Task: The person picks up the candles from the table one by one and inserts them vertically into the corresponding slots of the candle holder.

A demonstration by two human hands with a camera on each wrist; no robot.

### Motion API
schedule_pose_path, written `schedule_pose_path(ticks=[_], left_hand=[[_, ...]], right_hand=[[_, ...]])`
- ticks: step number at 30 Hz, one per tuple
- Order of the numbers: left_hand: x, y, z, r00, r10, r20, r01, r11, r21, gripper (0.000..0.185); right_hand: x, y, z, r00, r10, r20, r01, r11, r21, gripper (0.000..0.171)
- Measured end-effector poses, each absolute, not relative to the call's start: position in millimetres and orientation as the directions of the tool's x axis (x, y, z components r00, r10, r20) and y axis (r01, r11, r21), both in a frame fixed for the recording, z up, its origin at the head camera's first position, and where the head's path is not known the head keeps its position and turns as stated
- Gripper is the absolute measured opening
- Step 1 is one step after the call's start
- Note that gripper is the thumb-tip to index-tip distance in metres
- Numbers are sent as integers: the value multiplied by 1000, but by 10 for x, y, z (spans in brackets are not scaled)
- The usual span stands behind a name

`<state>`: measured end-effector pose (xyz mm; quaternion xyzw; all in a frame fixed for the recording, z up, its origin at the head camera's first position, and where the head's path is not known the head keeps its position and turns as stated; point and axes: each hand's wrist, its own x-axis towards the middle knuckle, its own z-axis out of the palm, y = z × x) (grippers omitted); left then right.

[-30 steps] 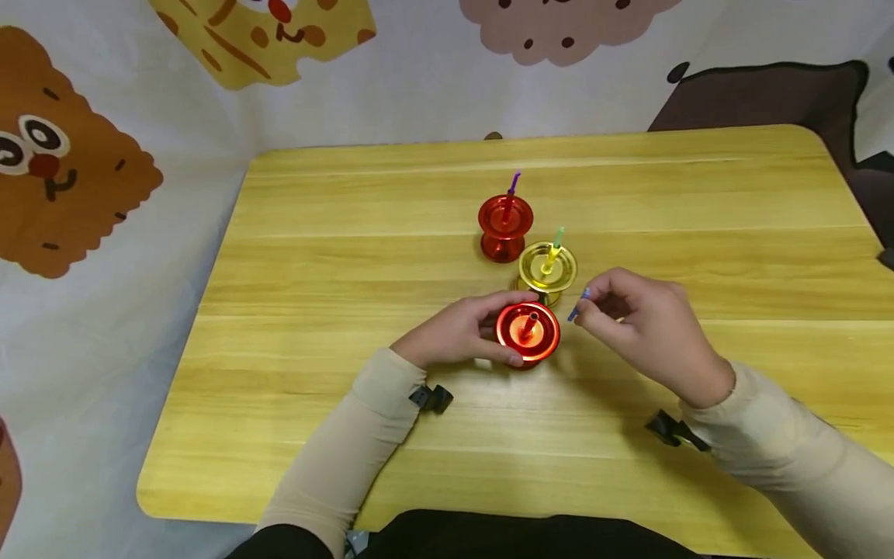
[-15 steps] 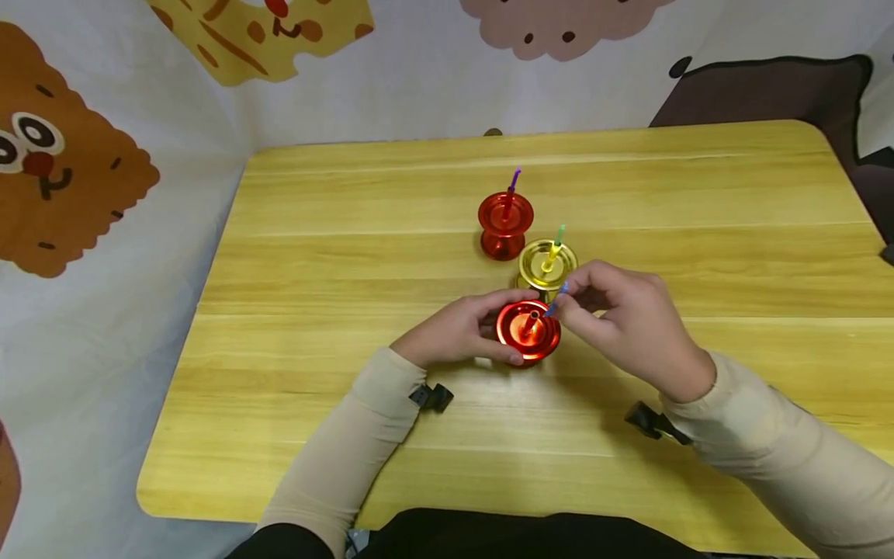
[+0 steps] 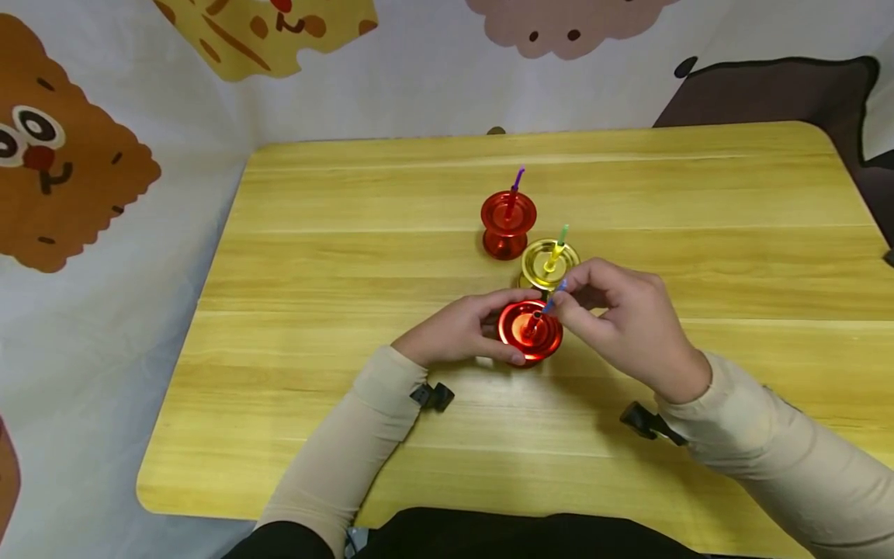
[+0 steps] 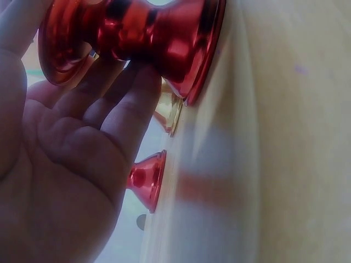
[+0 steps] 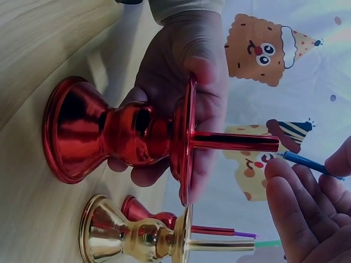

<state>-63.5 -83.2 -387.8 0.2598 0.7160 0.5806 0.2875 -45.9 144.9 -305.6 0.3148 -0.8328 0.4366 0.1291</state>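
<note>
A shiny red candle holder (image 3: 528, 332) (image 5: 123, 137) (image 4: 137, 41) stands on the wooden table (image 3: 335, 272), and my left hand (image 3: 464, 332) (image 4: 77, 164) grips its waist. My right hand (image 3: 615, 314) (image 5: 307, 213) pinches a thin blue candle (image 3: 555, 295) (image 5: 310, 163), whose tip is at the mouth of the holder's red tube (image 5: 236, 142). Behind it stand a gold holder (image 3: 548, 265) (image 5: 137, 235) with a yellow-green candle (image 3: 558, 242) and a second red holder (image 3: 507, 223) (image 4: 147, 178) with a purple candle (image 3: 516, 182).
The three holders stand close together near the table's middle. A cloth with cartoon biscuits (image 3: 63, 155) hangs behind and to the left. A dark cushion (image 3: 768, 89) lies past the far right corner.
My right hand has moved left with the blue candle, from beside the red holder to its tube's mouth. The left hand has kept its hold.
</note>
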Motion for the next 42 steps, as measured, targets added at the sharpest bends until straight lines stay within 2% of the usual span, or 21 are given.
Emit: schedule_pose_path(ticks=[10, 23, 42], left_hand=[[-644, -829, -3873, -694, 712, -104, 34, 177, 984, 78], [-661, -824, -3871, -687, 722, -82, 41, 151, 988, 77], [-638, -824, -3891, -687, 722, -77, 51, 154, 987, 77]], right_hand=[[-451, 1413, -3064, -766, -433, 475, -636, 404, -658, 11], [-465, 1392, -3056, -737, -461, 495, -673, 429, -602, 10], [-438, 1368, -3119, -716, -435, 545, -697, 416, -584, 13]])
